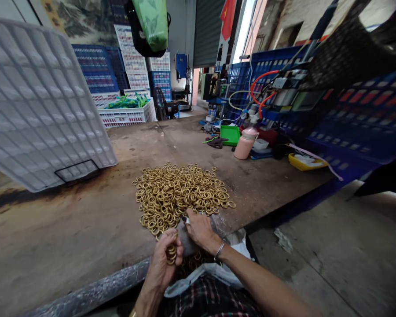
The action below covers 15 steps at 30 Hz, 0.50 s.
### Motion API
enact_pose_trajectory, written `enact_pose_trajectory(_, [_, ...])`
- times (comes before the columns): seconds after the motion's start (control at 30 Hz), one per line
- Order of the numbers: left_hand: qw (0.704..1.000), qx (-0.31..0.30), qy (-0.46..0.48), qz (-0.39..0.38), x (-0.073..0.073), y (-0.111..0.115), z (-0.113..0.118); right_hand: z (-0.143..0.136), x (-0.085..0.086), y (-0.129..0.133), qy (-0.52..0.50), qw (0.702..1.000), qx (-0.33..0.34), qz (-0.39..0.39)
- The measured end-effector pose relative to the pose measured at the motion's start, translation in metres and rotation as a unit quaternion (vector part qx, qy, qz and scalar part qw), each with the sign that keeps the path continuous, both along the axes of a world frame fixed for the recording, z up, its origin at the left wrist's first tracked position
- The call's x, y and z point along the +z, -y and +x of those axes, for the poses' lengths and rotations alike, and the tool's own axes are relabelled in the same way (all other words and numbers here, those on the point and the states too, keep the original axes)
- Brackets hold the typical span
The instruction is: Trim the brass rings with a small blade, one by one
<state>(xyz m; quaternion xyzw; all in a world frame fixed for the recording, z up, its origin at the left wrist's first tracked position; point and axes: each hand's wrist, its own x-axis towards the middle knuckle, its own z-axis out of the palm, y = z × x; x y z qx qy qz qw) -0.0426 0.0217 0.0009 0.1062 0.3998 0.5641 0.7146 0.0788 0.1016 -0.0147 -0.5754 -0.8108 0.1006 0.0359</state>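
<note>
A heap of brass-coloured rings lies spread on the worktable in front of me. Several rings are held in the curled fingers of my left hand, just past the table's front edge. My right hand is closed at the heap's near edge, its fingertips by the rings. A small black-and-white item shows at these fingers, too small to name. Below both hands, a whitish sack lies open over my lap, with more rings in its shadowed mouth.
A large white plastic crate stands on its side at the left. Toward the back right are a pink bottle, a green tray and a dark glove. A yellow tray sits near the right edge, before blue crates.
</note>
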Motion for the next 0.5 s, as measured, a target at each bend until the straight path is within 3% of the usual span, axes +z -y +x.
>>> enact_pose_trajectory(0.27, [0.997, 0.032, 0.037, -0.051, -0.006, -0.005, -0.001, 0.011, 0.002, 0.003, -0.050, 0.998, 0.023, -0.008])
enact_pose_trajectory(0.37, [0.998, 0.043, -0.025, -0.029, -0.005, -0.006, 0.003, 0.018, -0.001, 0.006, -0.115, 0.992, 0.056, -0.014])
enact_pose_trajectory(0.5, [0.983, 0.036, -0.179, 0.020, -0.004, -0.006, 0.010, 0.024, -0.004, 0.015, -0.216, 0.970, 0.106, -0.015])
